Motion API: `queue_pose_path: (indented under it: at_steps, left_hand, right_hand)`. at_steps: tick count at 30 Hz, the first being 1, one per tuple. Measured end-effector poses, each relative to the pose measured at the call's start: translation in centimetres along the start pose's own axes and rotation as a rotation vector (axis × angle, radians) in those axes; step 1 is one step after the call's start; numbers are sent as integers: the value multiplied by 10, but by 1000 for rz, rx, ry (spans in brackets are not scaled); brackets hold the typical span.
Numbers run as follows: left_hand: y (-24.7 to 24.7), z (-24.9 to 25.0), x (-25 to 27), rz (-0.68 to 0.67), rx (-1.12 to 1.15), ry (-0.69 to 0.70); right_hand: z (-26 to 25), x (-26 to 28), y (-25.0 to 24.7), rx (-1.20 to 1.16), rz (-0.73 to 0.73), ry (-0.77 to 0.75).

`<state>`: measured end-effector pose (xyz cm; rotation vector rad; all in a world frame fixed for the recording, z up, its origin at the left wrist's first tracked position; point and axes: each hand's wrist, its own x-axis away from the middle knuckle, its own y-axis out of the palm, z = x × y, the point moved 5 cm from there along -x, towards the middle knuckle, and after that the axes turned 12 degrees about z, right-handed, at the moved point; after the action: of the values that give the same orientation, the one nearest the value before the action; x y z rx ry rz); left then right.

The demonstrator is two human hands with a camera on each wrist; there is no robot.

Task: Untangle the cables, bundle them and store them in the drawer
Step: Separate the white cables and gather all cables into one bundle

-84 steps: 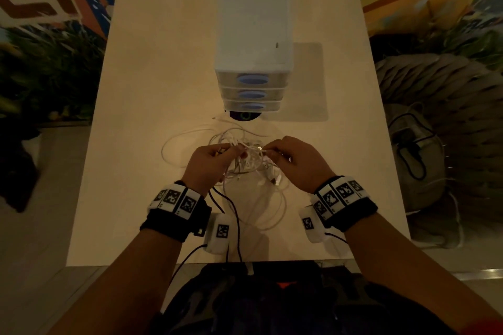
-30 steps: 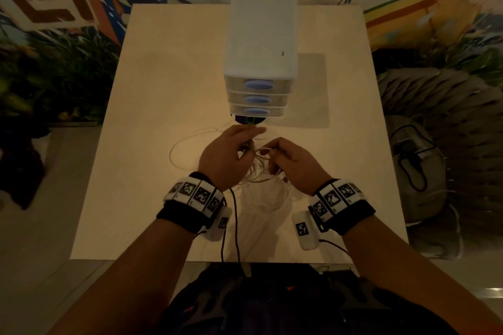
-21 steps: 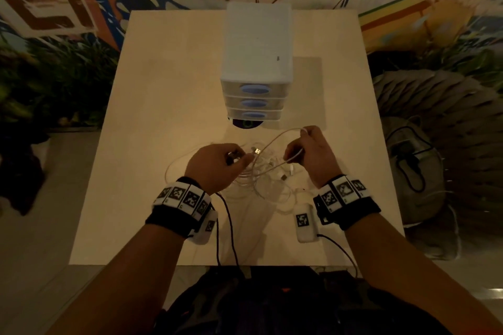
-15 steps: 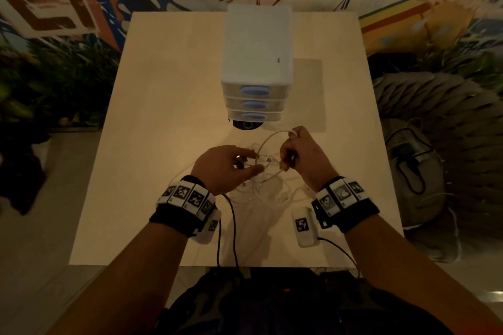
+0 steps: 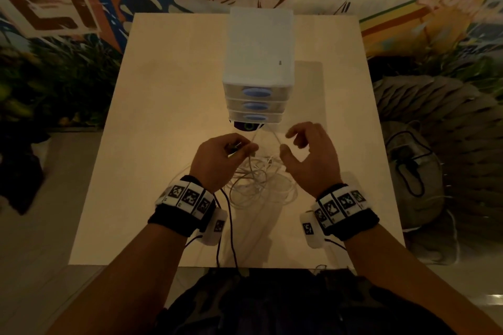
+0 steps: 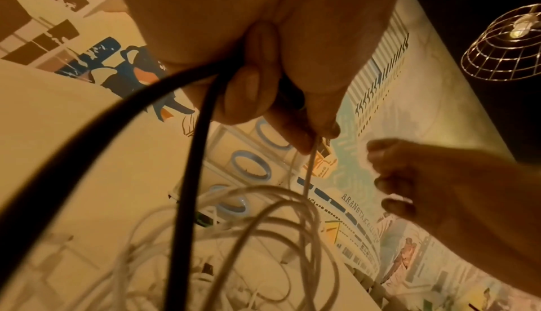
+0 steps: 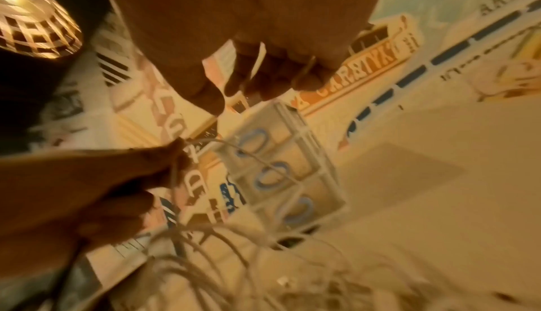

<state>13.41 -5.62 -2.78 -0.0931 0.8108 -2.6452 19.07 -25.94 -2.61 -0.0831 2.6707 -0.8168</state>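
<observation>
Since half a second ago the right hand (image 5: 313, 160) has let go, fingers spread wide; the left hand (image 5: 217, 160) pinches a white strand. Tangled cables (image 5: 258, 182) lie mid-frame on the tabletop (image 5: 163, 90), below the drawer unit (image 5: 258, 76), whose three drawers are closed, contents hidden.

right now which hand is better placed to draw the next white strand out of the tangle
Probably the right hand: it hovers open beside the white cables, fingers free. The left hand already pinches a white strand, so it seems better placed to anchor.
</observation>
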Motion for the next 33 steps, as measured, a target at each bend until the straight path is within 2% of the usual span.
queue_pose_path:
  at_steps: [1,2,4,6,9,12,15,19,22,26,28,30,33]
  left_hand:
    - [0,2,0,6,20,-3]
    - [0,3,-1,13,48,-6]
    - [-1,6,-2,17,102,-7]
    - [-2,9,-2,18,129,4]
    - [-5,7,-3,37,171,-27]
    - [1,1,3,-87,215,-74]
    - [11,-7,12,-184,158,-73]
    - [15,-21,13,-138,19,-96]
    - [14,-26,9,-179,-18,-117]
    - [18,-23,8,-223,-62,-78]
    - [19,-23,7,-180,-79,-80]
    - [18,-23,7,-131,-104,-59]
    - [9,-18,3,-25,-59,-28]
  right_hand:
    - [-13,-1,1,-14,-39,-40]
    - [-23,-1,7,-26,-139,-32]
    - [-31,5,29,55,-405,-11]
    - [-32,8,41,109,-470,-47]
    - [-34,3,40,-3,-387,-13]
    - [-32,-7,33,-180,-348,108]
    - [-35,-19,28,-357,-339,223]
    - [-39,-30,23,-608,-251,276]
    - [-39,-32,21,-826,-133,351]
    - [-34,-18,35,-976,-155,533]
    - [-30,-13,41,-903,-190,507]
    - [-23,-9,46,-662,-263,406]
    - [-9,3,52,-341,-448,262]
